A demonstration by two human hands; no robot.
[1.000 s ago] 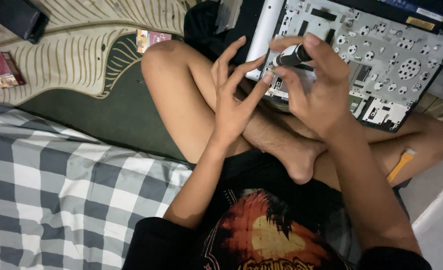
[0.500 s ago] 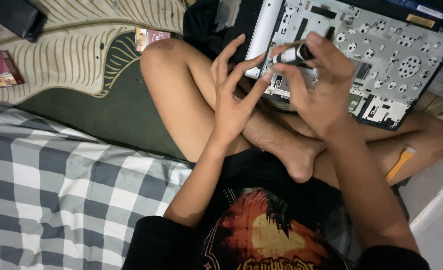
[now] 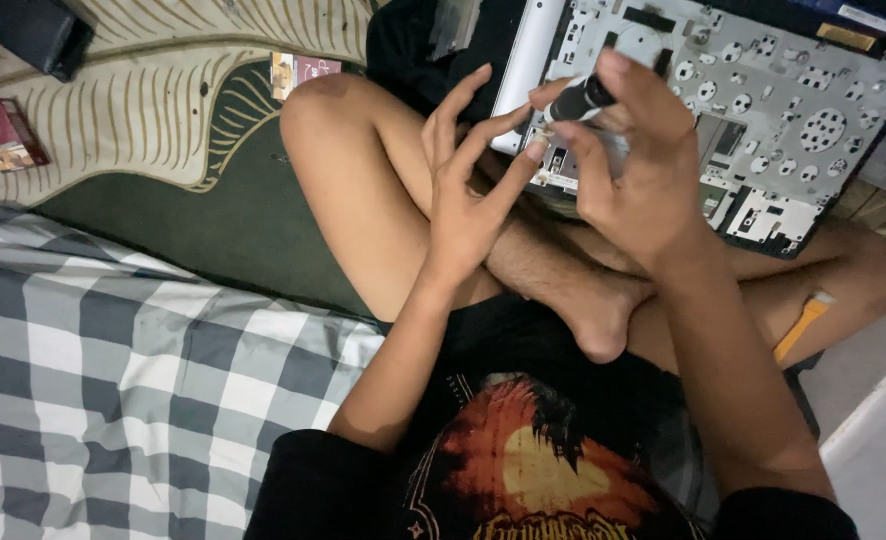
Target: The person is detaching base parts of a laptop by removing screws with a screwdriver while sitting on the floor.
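A black-handled screwdriver (image 3: 580,99) stands pinched in the right hand (image 3: 635,170), thumb and fingers wrapped round its grip, its tip pointing down at the edge of the opened laptop underside (image 3: 763,130). The laptop's grey inner frame, with its round holes and small fittings, rests on the person's crossed legs just beyond both hands. The left hand (image 3: 463,205) is spread, fingers fanned and raised; its forefinger tip reaches to the spot below the screwdriver, touching or almost touching the laptop edge, and whether a small part sits between the fingertips cannot be told. Under the right forearm lies an orange-yellow pry tool (image 3: 801,327), beside the person's shin. To the left of the left hand a green and cream patterned mat (image 3: 163,150) covers the floor, carrying a small picture card (image 3: 303,70), a red packet (image 3: 1,132) and a black box (image 3: 33,35), all well apart from the hands. Nearer the person, left of the left forearm, spreads a grey and white checked cloth (image 3: 113,400).
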